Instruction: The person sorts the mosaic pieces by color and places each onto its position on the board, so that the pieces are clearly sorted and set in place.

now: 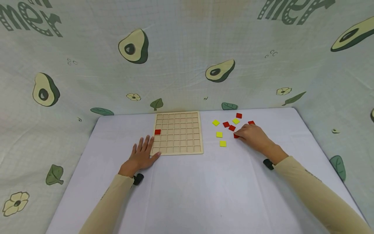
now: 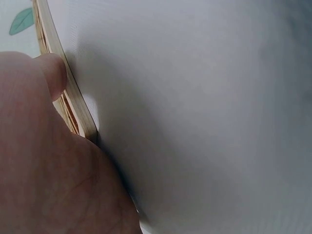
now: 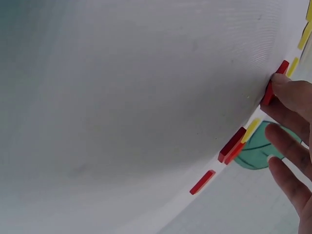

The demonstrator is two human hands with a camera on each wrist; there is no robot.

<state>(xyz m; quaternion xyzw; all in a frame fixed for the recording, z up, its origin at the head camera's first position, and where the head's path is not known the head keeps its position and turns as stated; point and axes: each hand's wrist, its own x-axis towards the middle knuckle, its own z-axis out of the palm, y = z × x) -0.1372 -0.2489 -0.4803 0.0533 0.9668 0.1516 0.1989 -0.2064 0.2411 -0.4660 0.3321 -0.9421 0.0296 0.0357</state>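
My left hand [image 1: 140, 159] lies flat with its fingers spread over the near left corner of a wooden grid board [image 1: 181, 137]. In the left wrist view, its thumb rests on the board's edge [image 2: 84, 109]. One red square tile [image 1: 157, 132] sits in a cell of the board's left column. To the right of the board, my right hand [image 1: 253, 137] pinches another red tile [image 3: 267, 95] between thumb and finger, low over the table. Around it lie more red tiles [image 1: 232, 128] and several yellow tiles [image 1: 219, 134].
A white cloth [image 1: 210, 195] covers the table. Behind and beside it hangs a pale curtain [image 1: 175, 65] printed with avocados and leaves. One red tile [image 1: 239, 115] lies close to the table's far edge.
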